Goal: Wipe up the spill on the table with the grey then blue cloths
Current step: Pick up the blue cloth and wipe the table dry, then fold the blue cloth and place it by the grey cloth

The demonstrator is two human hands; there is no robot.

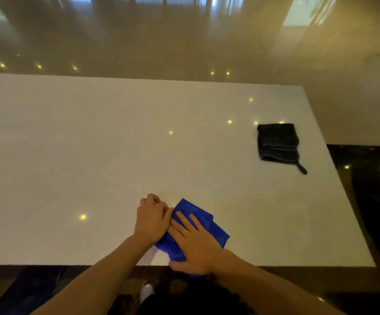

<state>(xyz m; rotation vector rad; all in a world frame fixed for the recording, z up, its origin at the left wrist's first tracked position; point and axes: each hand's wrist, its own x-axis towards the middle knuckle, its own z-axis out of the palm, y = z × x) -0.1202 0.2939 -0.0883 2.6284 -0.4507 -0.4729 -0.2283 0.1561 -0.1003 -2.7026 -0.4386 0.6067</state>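
A white glossy worktop (pixel 116 144) fills most of the view, with small points of light reflected across it and a shiny brown floor (pixel 184 42) beyond its far edge. No spill can be made out on the surface. The grey cloth (pixel 277 142) lies folded near the right edge, toward the far right corner, a short loop trailing from its near corner — well apart from both hands. The blue cloth (pixel 203 223) sits at the near edge, right of the middle, with one end hanging just over that edge. The right hand (pixel 193 244) lies flat on top of it, fingers spread wide, pressing it down. The left hand (pixel 152 219) rests just beside the right, touching the cloth's left side, fingers curled — whether it grips the fabric cannot be told.
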